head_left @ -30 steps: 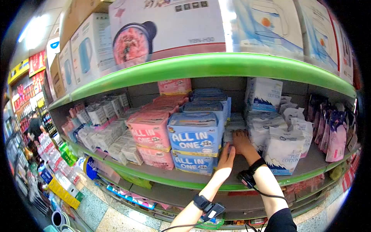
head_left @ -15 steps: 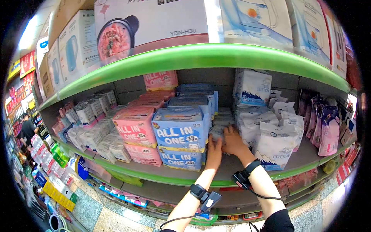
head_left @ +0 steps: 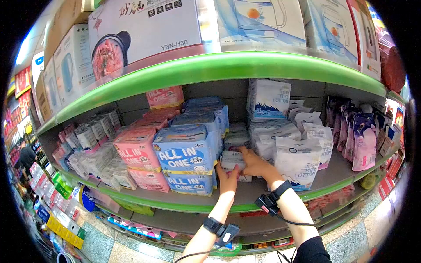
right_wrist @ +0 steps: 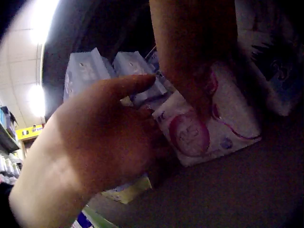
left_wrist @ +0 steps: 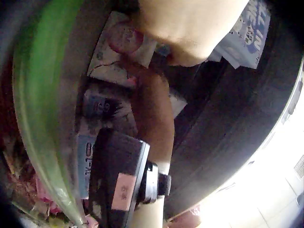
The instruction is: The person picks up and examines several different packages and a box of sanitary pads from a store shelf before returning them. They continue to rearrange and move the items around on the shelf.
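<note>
The small white packet (head_left: 231,161) was between the two hands, low down on the shelf and near its front. It had a pink ring on one face. Its long side looked to run across, from one hand toward the other, but fingers hid some of it, so I cannot be sure. The packet was tipped, and I cannot tell if its bottom touched the shelf.

The right hand (head_left: 258,165) was on the right side of the packet. It looked the nearer one, and its fingers bent over the packet and gripped it. The left hand (head_left: 228,177) was on the left side, just beside the packet's near corner. Its thumb (right_wrist: 135,84) stuck out straight and its fingers looked loose, partly open. It seemed to touch the packet more than grip it.

The blue packs (head_left: 187,153) stood close by, to the left of the left hand. The white cotton bags (head_left: 294,164) stood to the right of the right hand. Behind the packet were more small packs (head_left: 237,136). The green shelf edge (head_left: 151,198) ran along the front, under both arms.
</note>
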### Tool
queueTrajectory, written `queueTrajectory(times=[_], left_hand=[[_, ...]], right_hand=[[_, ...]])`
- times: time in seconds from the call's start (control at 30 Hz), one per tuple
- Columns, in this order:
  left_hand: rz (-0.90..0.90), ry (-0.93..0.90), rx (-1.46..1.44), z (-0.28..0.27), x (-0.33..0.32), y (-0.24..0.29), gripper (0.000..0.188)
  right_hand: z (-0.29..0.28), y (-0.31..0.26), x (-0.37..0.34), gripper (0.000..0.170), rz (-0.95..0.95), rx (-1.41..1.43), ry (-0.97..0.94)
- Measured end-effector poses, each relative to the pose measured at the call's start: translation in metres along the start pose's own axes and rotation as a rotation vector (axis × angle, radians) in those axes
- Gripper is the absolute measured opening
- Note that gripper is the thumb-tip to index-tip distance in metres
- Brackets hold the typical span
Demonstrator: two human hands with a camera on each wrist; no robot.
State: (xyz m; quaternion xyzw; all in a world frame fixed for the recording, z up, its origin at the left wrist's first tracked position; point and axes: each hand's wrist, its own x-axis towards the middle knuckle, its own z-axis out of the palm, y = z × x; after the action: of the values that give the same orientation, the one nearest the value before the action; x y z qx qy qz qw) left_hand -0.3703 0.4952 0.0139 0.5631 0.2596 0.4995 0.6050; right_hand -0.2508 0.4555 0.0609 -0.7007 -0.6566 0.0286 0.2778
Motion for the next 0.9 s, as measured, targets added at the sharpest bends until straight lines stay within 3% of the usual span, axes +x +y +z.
queueTrajectory(times=[0.07,0.13,0.23,0.37,0.5,0.53,0.63,0.67,0.8,0.9], left_hand=[[0.013,-0.058,-0.085,0.0,-0.016,-0.001,0.085],[0.147,-0.209,0.024,-0.023,-0.043,-0.001,0.088],[0.162,-0.328,0.064,-0.043,-0.069,0.028,0.086],[0.262,-0.348,0.154,-0.062,-0.073,0.024,0.092],[0.043,-0.525,0.01,-0.07,-0.081,0.04,0.095],[0.032,-0.584,-0.102,-0.062,-0.09,0.039,0.093],[-0.064,-0.616,-0.22,-0.043,-0.104,0.039,0.091],[-0.103,-0.608,-0.242,-0.033,-0.111,0.037,0.089],[-0.118,-0.637,-0.331,0.019,-0.134,0.033,0.086],[-0.094,-0.695,-0.312,0.067,-0.16,0.03,0.085]], right_hand=[[-0.006,0.001,-0.007,0.087,-0.017,0.027,-0.047],[-0.016,-0.002,-0.023,0.09,-0.015,0.055,-0.088],[-0.038,-0.035,-0.05,0.089,-0.053,0.137,-0.141],[-0.051,-0.047,-0.076,0.09,-0.209,0.186,-0.076],[-0.069,-0.066,-0.116,0.082,-0.257,0.379,-0.041],[-0.076,-0.07,-0.142,0.082,-0.21,0.274,0.003],[-0.078,-0.06,-0.168,0.079,-0.204,0.437,0.071],[-0.079,-0.055,-0.181,0.079,-0.247,0.41,0.196],[-0.102,-0.043,-0.24,0.086,-0.023,0.329,0.416],[-0.121,-0.02,-0.29,0.081,0.087,0.439,0.4]])
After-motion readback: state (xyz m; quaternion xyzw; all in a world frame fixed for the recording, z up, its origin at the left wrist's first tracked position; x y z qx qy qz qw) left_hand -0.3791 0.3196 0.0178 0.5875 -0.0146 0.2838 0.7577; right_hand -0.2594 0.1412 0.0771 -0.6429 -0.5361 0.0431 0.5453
